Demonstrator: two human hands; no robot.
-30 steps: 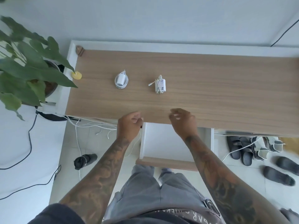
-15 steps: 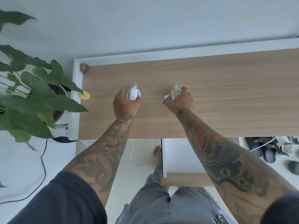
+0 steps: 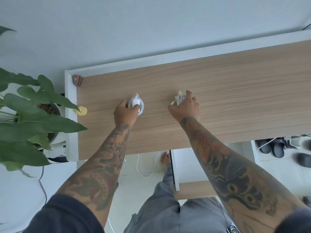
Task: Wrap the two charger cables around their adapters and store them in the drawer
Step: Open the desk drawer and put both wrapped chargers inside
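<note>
Two white chargers with cables wound around them sit on the wooden desk top (image 3: 218,91). My left hand (image 3: 124,113) pinches the left wrapped charger (image 3: 137,103), thumb and fingers on its adapter. My right hand (image 3: 186,107) closes over the right wrapped charger (image 3: 178,98), which is mostly hidden under the fingers; only its cable loops show. Below the desk's front edge the drawer (image 3: 193,189) stands pulled out, white inside with a wooden front, partly covered by my right forearm.
A potted plant (image 3: 30,118) with large leaves stands left of the desk. A small yellow object (image 3: 82,110) lies at the desk's left edge and a brown object (image 3: 77,80) in the back corner. Loose cables (image 3: 146,167) hang below; shoes (image 3: 277,147) lie on the floor at right.
Both hands rose from the desk's front edge by the drawer to the chargers and closed on them. The camera tilted and moved closer to the desk.
</note>
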